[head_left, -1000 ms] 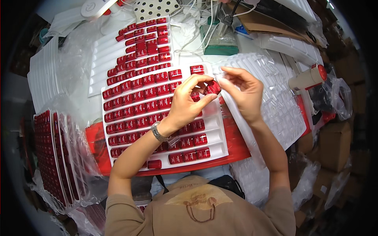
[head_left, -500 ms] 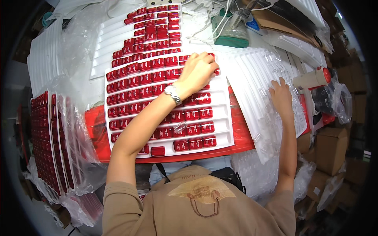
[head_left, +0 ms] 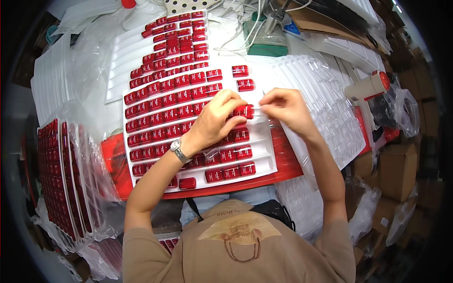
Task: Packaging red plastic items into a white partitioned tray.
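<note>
A white ridged tray (head_left: 264,155) holds rows of small glossy red blocks (head_left: 183,96) with pale printing. At its right side, my left hand (head_left: 214,118) has thumb and forefinger closed about one red block (head_left: 245,111); a watch is on that wrist. Just right of this block, my right hand (head_left: 289,112) is pinched with thumb and fingertips together. Whatever those fingertips hold, if anything, is too small to make out. Two red blocks, one of them (head_left: 245,85) nearer, sit apart above the hands. A clear plastic piece (head_left: 211,154) lies on the lower rows.
Stacked clear ridged trays (head_left: 330,127) lie to the right, beside a cream and red handheld device (head_left: 370,87). Filled trays in plastic film (head_left: 61,174) stand at the left. Behind are a green box (head_left: 268,47) and cables. Cardboard boxes (head_left: 398,172) are at the right.
My left hand has come down from the tray's upper right to a nearer row. My right hand has left the clear trays and moved leftward, its fingers now pinched beside the left hand.
</note>
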A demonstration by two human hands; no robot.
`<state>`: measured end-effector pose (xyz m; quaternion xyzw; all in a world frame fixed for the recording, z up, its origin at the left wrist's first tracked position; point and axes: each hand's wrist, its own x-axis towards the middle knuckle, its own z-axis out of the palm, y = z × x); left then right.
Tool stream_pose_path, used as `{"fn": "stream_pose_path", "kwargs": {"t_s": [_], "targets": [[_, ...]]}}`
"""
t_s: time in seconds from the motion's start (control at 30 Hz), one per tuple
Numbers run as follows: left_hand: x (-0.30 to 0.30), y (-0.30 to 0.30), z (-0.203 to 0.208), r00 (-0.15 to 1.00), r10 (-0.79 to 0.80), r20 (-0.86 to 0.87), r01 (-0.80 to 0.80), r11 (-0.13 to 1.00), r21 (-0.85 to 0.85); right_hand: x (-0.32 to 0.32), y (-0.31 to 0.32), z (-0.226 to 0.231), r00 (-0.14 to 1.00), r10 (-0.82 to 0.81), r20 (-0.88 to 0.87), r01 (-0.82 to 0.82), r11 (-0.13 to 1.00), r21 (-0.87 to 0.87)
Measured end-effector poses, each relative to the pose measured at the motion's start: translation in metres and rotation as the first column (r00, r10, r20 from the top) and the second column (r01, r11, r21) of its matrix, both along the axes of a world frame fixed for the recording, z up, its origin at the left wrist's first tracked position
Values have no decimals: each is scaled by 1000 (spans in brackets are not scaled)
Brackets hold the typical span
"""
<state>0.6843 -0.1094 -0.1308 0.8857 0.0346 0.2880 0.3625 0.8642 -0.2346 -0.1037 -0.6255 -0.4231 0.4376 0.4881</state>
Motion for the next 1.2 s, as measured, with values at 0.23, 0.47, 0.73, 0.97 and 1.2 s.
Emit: {"fn": "stream_pose_path", "kwargs": {"t_s": [0.23,0.47,0.73,0.97,1.2], "targets": [[16,7,-25,965,236,-110,-212,958,193,79,-8,-33,475,-270,837,206,959,193],[22,-17,-13,923,373,-97,-320,882,346,115,-76,-30,202,233,951,408,863,-299],[2,-21,-18,978,143,-153,-146,989,-10,44,-32,-3,1000,30,-4,-30,995,-91],[0,-33,-3,996,-45,-82,22,965,-261,-7,-13,-23,967,138,-212,-149,988,-35],[24,-37,-25,967,201,-155,-176,971,161,66,-59,-25,107,196,975,297,929,-219]]}}
